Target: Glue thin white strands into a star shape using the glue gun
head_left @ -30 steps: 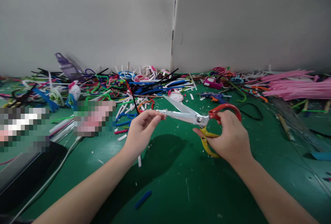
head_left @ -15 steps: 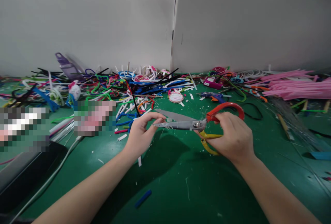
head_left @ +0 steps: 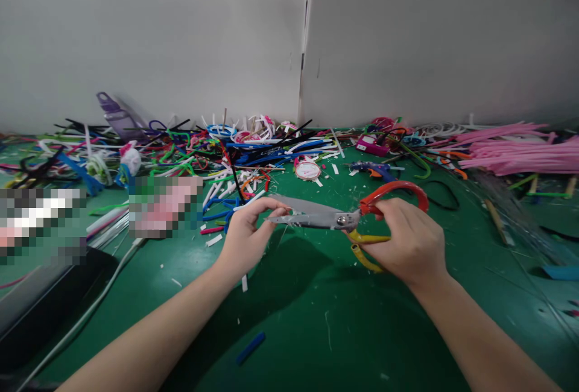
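Observation:
My right hand (head_left: 409, 244) is wrapped around the handles of large scissors (head_left: 316, 214), which have one red and one yellow handle. The grey blades point left, are slightly parted and carry pale, stringy residue. My left hand (head_left: 251, 226) is closed in a pinch at the blade tips, thumb and index finger brought near each other. Whatever lies between those fingers is too small to make out. On the green table below lies a short blue piece (head_left: 250, 348).
Behind the hands lie heaps of coloured fuzzy stems (head_left: 280, 151), a round white-faced piece (head_left: 307, 169) and a blue glue gun (head_left: 373, 170). Pink stems (head_left: 525, 154) are piled right. A purple bottle (head_left: 118, 117) leans by the grey partition (head_left: 158, 48). A white cable (head_left: 94, 310) runs left.
The scissor blades have come slightly closer together, and the red handle has shifted a little. My left hand stays at the blade tips.

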A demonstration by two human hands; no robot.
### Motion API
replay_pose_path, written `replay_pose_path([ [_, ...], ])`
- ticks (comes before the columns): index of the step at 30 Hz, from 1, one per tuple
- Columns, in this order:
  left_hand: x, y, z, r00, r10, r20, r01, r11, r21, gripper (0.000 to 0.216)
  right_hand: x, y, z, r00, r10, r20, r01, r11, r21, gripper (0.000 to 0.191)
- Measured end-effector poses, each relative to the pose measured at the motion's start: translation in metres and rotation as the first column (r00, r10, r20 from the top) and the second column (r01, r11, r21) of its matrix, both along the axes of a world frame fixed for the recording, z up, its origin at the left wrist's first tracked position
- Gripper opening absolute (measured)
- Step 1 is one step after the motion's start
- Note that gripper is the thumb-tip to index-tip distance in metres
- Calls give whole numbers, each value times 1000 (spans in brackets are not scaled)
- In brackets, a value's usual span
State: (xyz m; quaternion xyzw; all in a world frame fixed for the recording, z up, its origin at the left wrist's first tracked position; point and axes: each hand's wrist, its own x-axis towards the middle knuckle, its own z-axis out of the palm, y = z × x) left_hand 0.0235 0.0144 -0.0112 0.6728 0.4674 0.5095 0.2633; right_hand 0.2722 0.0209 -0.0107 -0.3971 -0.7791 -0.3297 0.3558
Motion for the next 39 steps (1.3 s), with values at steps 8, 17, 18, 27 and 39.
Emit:
replay_pose_path([
  [8, 0, -2, 1, 999, 5, -43, -6, 1000, -17, 12, 2, -1, -1, 1000, -2, 9, 2, 1000, 4, 27],
  [17, -2, -1, 1, 999, -9, -52, 9, 1000, -9, 12, 5, -1, -1, 1000, -8, 20, 8, 1000, 14, 16],
  [18, -2, -1, 1, 999, -11, -50, 11, 1000, -10, 12, 5, -1, -1, 1000, -8, 20, 8, 1000, 15, 16],
  [27, -4, 2, -5, 999, -31, 8, 32, 998, -51, 15, 5, -3, -1, 1000, 2, -23, -2, 1000, 16, 4],
  [39, -3, 7, -2, 979, -182, 96, 184, 983, -20, 11, 8, 8, -8, 970, -64, -234, -7, 956, -292, 25],
])
